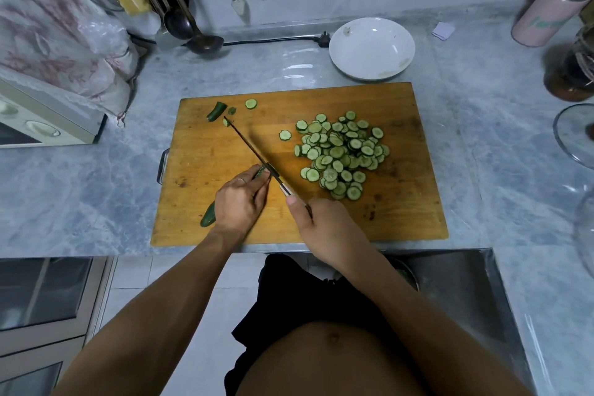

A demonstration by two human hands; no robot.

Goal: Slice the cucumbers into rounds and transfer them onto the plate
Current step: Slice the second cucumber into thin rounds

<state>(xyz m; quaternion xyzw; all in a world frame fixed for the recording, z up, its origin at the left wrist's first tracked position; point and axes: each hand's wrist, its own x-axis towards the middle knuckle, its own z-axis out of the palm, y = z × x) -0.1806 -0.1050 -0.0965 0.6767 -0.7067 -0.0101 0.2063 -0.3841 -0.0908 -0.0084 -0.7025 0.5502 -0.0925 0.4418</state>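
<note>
Knife point(257, 154) at gripped cucumber point(209, 214)

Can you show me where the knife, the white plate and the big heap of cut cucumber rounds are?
knife point(249, 146): head view, middle of the blade.
white plate point(403, 42): head view, its bare right inner wall.
heap of cucumber rounds point(340, 154): head view, centre of the pile on the board.

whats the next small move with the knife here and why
Probably press the knife down for another round: its blade sits at the cut end of the cucumber that the left hand pins to the board. Much cucumber remains uncut, and the plate holds no slices.
</note>
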